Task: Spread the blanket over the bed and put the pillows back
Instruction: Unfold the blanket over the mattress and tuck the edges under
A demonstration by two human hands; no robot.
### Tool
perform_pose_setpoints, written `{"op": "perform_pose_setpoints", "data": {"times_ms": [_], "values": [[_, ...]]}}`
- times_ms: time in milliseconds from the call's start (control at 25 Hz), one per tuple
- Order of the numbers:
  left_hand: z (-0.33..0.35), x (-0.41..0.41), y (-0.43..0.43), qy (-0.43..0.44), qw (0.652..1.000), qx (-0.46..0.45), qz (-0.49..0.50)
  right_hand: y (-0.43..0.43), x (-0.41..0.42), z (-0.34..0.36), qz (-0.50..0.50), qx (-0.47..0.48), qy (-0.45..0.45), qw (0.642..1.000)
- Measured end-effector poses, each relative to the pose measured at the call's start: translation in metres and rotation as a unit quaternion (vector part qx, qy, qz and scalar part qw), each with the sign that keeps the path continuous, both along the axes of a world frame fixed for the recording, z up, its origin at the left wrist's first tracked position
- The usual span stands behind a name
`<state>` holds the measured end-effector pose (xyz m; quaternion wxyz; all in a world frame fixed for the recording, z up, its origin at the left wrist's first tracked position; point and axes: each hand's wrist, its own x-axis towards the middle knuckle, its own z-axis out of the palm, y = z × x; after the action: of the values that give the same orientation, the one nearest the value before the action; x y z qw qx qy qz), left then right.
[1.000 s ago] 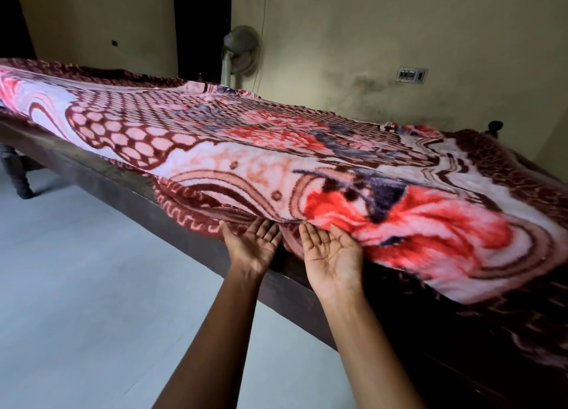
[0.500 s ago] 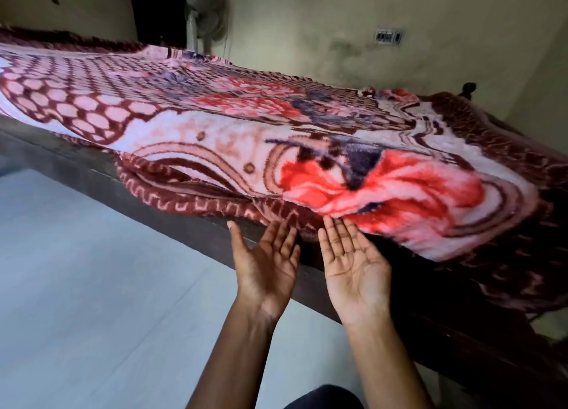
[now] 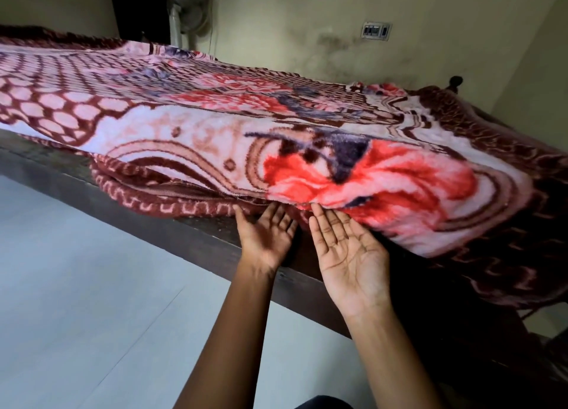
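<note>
Head view: blanket [image 3: 215,132] lies spread over the bed [image 3: 212,245], long axis running far left to near right.
Both palm-up, left hand [image 3: 266,239] and right hand [image 3: 353,261] have fingers [image 3: 319,224] straight and spread, gripping nothing; fingertips touch the blanket's folded hem where it overhangs the bed's dark side rail. Red flower print faces up.

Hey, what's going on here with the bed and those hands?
A person stands at the long side of a wooden bed, working on a red and pink floral blanket that lies spread across the top. The left hand and right hand are both palm up with straight fingers, and their fingertips meet the blanket's bunched near edge, gripping nothing. That edge lies doubled over along the frame. No pillows are in view.
</note>
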<state>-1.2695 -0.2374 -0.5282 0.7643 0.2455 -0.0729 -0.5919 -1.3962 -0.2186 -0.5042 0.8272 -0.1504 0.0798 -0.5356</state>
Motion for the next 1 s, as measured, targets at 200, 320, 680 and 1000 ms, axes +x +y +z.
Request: {"op": "perform_pose_setpoints", "data": {"times_ms": [200, 320, 680, 1000], "values": [[-0.002, -0.016, 0.032, 0.031, 0.997, -0.044, -0.054, 0.004, 0.003, -0.008, 0.0, 0.008, -0.014, 1.0], [0.007, -0.006, 0.006, 0.034, 0.994, -0.06, -0.08, 0.008, 0.001, 0.0, -0.004, 0.022, 0.025, 0.999], [-0.009, 0.033, 0.05, -0.068, 0.997, 0.028, 0.032, 0.017, 0.01, -0.014, 0.005, 0.063, 0.124, 0.99], [0.004, 0.114, 0.074, -0.187, 0.931, 0.099, 0.299, 0.013, 0.115, 0.008, 0.075, 0.039, 0.153, 0.985]]}}
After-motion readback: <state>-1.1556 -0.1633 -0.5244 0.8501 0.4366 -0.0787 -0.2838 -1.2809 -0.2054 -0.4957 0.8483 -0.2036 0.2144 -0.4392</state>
